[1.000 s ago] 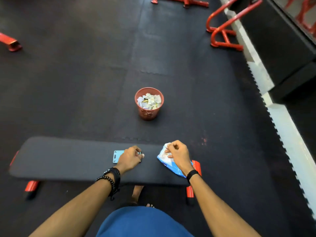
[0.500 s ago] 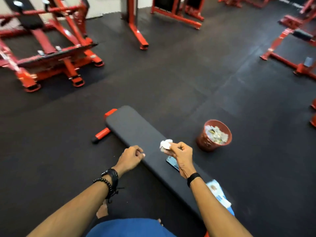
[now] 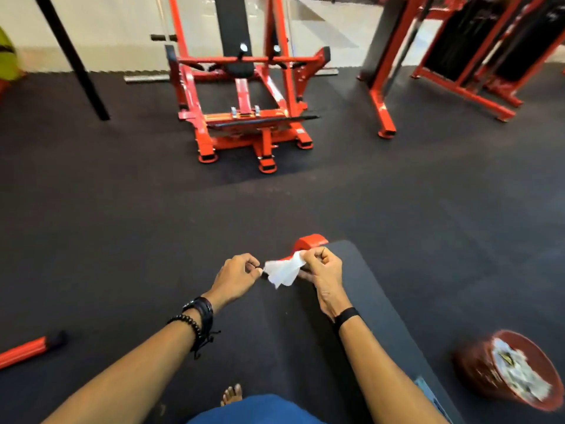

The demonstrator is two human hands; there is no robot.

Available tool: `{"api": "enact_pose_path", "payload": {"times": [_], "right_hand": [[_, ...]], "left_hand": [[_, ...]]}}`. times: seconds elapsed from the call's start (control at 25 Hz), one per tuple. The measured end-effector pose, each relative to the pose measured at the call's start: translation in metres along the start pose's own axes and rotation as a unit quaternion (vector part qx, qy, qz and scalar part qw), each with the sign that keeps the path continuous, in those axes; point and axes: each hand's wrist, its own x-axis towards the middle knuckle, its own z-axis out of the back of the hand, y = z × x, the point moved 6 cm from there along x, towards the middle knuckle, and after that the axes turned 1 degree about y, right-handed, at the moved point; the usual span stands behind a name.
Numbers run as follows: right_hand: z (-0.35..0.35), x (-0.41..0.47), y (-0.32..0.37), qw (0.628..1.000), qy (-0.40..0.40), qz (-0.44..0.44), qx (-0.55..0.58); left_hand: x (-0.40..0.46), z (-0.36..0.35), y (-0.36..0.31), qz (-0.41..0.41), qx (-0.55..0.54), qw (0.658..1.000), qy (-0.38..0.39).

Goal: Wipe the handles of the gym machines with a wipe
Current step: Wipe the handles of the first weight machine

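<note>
Gym floor (image 3: pixel 128 209): dark rubber matting, pale wall strip at the far edge. Red-framed machine (image 3: pixel 244 111) stands straight ahead, well apart from the person; black back pad upright in its middle, red crossbar with dark grips across it. More red frames with black weight stacks (image 3: pixel 470 47) at upper right. A black diagonal post (image 3: pixel 73 59) at upper left.

Near foreground: black padded bench (image 3: pixel 367 289) runs away from the viewer, its red end bracket (image 3: pixel 310 241) showing just beyond the hands.

Both hands are raised over the bench's near-left edge. Left hand (image 3: pixel 237 276) pinches one corner of a white wipe (image 3: pixel 282 270) between thumb and fingertips, remaining fingers curled. Right hand (image 3: pixel 324 270) pinches the opposite side, fingers curled. The wipe hangs crumpled between them, partly spread.

Left wrist: dark bands and a beaded bracelet. Right wrist: black band.

Red bin (image 3: pixel 507 368), lower right on the floor beside the bench, full of white scraps; blurred. Bare toes visible at bottom centre.
</note>
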Motion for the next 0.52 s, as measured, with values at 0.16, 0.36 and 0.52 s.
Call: {"api": "enact_pose_path", "payload": {"times": [0.16,0.36,0.52], "right_hand": [[-0.066,0.053,0.007,0.997,0.064,0.004,-0.047],[-0.132,0.138,0.009,0.988,0.140,-0.006,-0.068],[-0.175,0.215,0.027,0.984,0.174,-0.010,-0.043]], "left_hand": [[0.036,0.052,0.020,0.024,-0.032,0.998,-0.053],[0.094,0.095,0.042,0.058,-0.058,0.992,-0.098],[0.159,0.137,0.036,0.063,-0.059,0.987,-0.134]]}}
